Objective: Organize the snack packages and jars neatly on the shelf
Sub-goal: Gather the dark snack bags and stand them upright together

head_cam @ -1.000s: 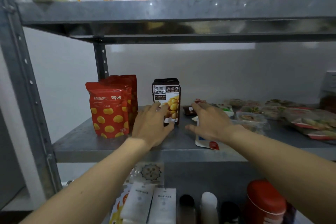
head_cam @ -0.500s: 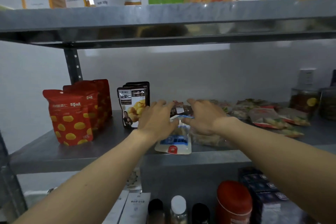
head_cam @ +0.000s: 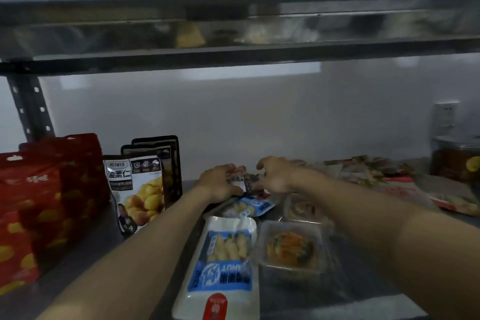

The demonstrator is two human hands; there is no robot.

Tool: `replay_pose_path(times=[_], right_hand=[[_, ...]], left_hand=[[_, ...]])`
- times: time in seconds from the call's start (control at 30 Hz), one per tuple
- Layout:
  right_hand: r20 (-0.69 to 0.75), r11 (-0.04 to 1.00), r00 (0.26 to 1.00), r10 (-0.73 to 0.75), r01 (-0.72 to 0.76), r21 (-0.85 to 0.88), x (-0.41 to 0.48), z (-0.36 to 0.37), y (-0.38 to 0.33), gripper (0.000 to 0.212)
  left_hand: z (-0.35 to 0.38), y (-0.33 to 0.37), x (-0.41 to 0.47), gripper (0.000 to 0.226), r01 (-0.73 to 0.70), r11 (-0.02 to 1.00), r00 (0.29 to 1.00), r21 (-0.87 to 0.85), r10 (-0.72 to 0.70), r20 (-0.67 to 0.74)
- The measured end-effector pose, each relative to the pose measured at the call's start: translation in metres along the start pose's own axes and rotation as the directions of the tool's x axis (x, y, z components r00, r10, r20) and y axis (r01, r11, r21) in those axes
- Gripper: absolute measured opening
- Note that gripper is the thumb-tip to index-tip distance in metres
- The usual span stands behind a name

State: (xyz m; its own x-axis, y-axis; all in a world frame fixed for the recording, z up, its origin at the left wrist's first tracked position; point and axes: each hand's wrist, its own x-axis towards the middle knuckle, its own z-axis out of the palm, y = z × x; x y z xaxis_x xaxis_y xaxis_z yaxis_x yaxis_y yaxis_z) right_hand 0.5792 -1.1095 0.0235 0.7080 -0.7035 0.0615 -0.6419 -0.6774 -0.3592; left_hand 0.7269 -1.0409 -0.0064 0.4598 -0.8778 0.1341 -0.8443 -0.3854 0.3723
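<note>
Where the hands meet: a small dark packet (head_cam: 242, 184) is held between them, low over the shelf (head_cam: 363, 286), towards its back.
Left hand (head_cam: 220, 186): the fingers are curled round the packet's left side.
Right hand (head_cam: 276, 178): the packet's right edge is pinched by bent fingers and thumb; the forefinger is raised and hooked.
Left end: red bags (head_cam: 49, 195) are stood upright in a row; just beside them a chestnut pouch (head_cam: 137, 189) is stood, with dark pouches (head_cam: 168, 161) behind it.
Front centre: a white and blue packet (head_cam: 226, 262) is laid flat, with a second blue packet (head_cam: 250, 206) beyond it, partly under the hands.
Beside it: a clear tray (head_cam: 292, 248) of orange food is set just to the right.
Right end: flat packets (head_cam: 389, 176) are spread loosely; a jar (head_cam: 457, 163) is stood at the far corner.
</note>
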Motion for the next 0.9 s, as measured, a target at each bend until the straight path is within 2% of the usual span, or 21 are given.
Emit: replay_pose_path(times=[0.17,0.27,0.37,0.43,0.5,0.6,0.7,0.77,0.9], right_hand=[[0.039,0.999,0.999,-0.010,0.009,0.038,0.025,0.009,0.003,0.054],[0.011,0.987,1.000,0.016,-0.017,0.157,0.032,0.014,0.007,0.056],[-0.072,0.951,0.992,0.107,-0.081,0.299,0.036,0.016,0.011,0.063],[-0.107,0.894,0.975,0.193,-0.130,0.429,0.037,0.015,0.012,0.054],[-0.074,0.764,0.962,0.261,-0.159,0.625,0.038,0.016,0.012,0.033],[0.025,0.505,0.956,0.293,-0.178,0.844,0.036,0.013,0.007,0.017],[0.009,0.372,0.976,0.218,-0.091,0.924,0.030,0.005,0.004,0.021],[-0.042,0.353,0.988,0.152,-0.014,0.936,0.025,-0.004,0.002,0.021],[-0.185,0.426,0.976,0.115,0.120,0.897,0.015,-0.018,0.002,0.026]], left_hand=[[0.002,-0.007,0.018,0.073,0.026,1.000,0.995,-0.016,-0.024,0.095],[0.003,-0.011,0.019,0.080,0.067,0.998,0.994,-0.001,-0.066,0.092],[0.005,-0.015,0.021,0.095,0.096,0.995,0.994,0.035,-0.098,0.046],[0.007,-0.016,0.020,0.089,0.092,0.996,0.996,-0.022,-0.091,0.024],[0.007,-0.014,0.017,0.087,0.079,0.995,0.997,-0.068,-0.079,0.006],[0.006,-0.013,0.012,0.100,0.059,0.987,0.998,-0.152,-0.064,-0.028],[0.004,-0.013,0.007,0.123,0.032,0.971,0.993,-0.235,-0.058,-0.104],[0.002,-0.014,0.004,0.121,-0.004,0.960,0.984,-0.282,-0.047,-0.175],[-0.004,-0.014,-0.005,0.089,-0.102,0.905,0.953,-0.413,-0.031,-0.303]])
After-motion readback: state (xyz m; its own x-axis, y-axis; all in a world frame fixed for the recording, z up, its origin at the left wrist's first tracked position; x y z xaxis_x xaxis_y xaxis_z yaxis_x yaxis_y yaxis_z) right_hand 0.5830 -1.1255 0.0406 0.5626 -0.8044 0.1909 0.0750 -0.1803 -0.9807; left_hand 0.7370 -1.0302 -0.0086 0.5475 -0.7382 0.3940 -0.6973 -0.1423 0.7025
